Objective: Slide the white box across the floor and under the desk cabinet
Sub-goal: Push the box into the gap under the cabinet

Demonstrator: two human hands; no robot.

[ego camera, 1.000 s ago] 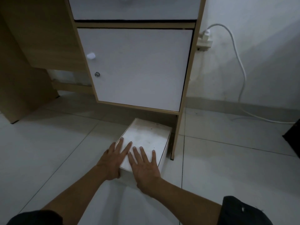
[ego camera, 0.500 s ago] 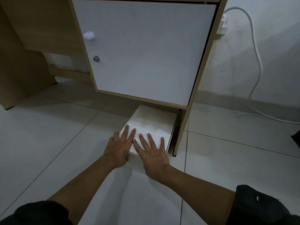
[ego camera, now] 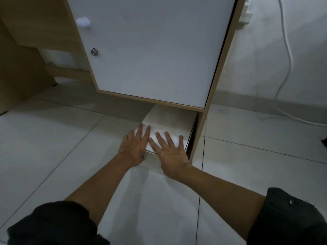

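Note:
The white box (ego camera: 172,121) lies flat on the tiled floor, its far part under the desk cabinet (ego camera: 152,50), its near end sticking out. My left hand (ego camera: 135,147) rests flat on the box's near left corner, fingers spread. My right hand (ego camera: 170,152) lies flat beside it on the near edge of the lid, fingers apart. Both palms press on the box without gripping it. The box's right side sits close to the cabinet's wooden side panel (ego camera: 203,124).
The cabinet door carries a white knob (ego camera: 83,22) and a keyhole (ego camera: 94,52). A white cable (ego camera: 286,55) hangs down the wall at right and trails along the floor. Another wooden desk panel (ego camera: 19,71) stands at left. Open floor tiles (ego camera: 53,142) lie to the left.
The box has slid away from me, further under the cabinet. Both hands moved forward with it, still flat on its near end, and my head has come closer.

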